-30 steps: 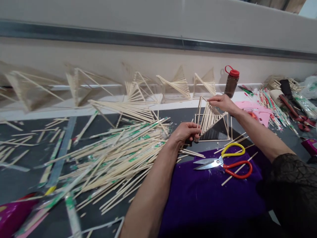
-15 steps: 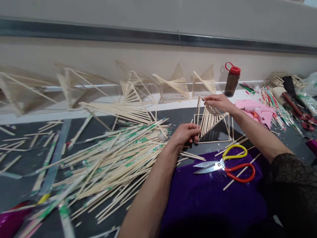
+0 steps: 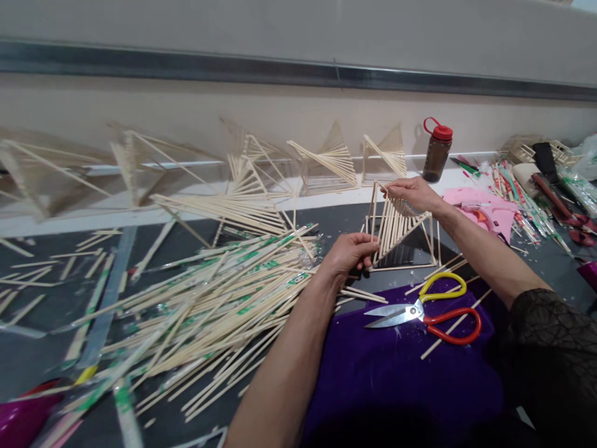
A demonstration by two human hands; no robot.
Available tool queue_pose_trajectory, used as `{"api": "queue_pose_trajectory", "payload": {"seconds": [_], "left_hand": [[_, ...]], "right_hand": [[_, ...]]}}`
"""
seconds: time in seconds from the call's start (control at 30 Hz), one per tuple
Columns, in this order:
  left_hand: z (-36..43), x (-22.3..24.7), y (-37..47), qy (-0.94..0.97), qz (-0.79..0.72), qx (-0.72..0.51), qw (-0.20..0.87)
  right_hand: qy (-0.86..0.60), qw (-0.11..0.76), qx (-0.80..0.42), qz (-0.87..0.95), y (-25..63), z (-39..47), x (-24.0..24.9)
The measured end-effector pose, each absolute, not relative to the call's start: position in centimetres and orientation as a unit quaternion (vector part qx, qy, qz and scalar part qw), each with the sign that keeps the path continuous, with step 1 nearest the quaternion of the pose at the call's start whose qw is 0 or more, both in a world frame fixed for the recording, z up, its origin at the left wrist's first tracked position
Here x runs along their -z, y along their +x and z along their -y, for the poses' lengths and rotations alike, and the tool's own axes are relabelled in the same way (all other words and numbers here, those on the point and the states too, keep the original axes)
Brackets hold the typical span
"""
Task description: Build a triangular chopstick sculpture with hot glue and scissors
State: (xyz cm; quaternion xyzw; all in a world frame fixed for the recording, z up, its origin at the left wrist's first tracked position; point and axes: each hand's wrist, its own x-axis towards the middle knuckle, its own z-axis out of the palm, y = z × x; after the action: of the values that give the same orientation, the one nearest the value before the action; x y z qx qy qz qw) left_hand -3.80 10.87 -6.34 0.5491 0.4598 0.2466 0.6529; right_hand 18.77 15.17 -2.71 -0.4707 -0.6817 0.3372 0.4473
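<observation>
A small frame of thin wooden sticks (image 3: 395, 233), with a fan of slanting sticks inside, stands on the dark table right of centre. My left hand (image 3: 353, 254) pinches its lower left corner. At the top of the frame, my right hand (image 3: 413, 191) has its fingers closed on the stick ends. Scissors (image 3: 413, 311) with one yellow and one red handle lie half open just in front, on purple cloth (image 3: 401, 386). Several loose sticks lie around the scissors.
A big pile of sticks and green-marked wrappers (image 3: 224, 305) covers the centre left. Finished-looking stick structures (image 3: 326, 158) line the wall. A red-capped bottle (image 3: 437, 152) stands behind my right hand. Pink sheet (image 3: 480, 208) and clutter lie at right.
The view has shifted very slightly. Both hands keep nearly the same hold on the stick frame.
</observation>
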Motion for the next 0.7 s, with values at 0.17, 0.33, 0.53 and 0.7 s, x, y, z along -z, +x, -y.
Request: {"api": "queue_pose_trajectory", "payload": {"seconds": [0.17, 0.33, 0.53, 0.7], "left_hand": [[-11.0, 6.5, -3.8, 0.548, -0.457, -0.252, 0.653], [-10.9, 6.4, -3.7, 0.545, -0.458, -0.253, 0.656], [-10.7, 6.1, -3.6, 0.543, -0.458, -0.259, 0.654], [-10.6, 6.0, -3.5, 0.538, -0.465, -0.256, 0.655]], "right_hand": [[-0.47, 0.448, -0.343, 0.679, 18.6, -15.2, 2.8], [-0.479, 0.436, -0.346, 0.679, 18.5, -14.9, 2.2], [-0.485, 0.423, -0.348, 0.682, 18.3, -14.6, 1.7], [-0.489, 0.42, -0.342, 0.683, 18.3, -14.7, 1.6]]}}
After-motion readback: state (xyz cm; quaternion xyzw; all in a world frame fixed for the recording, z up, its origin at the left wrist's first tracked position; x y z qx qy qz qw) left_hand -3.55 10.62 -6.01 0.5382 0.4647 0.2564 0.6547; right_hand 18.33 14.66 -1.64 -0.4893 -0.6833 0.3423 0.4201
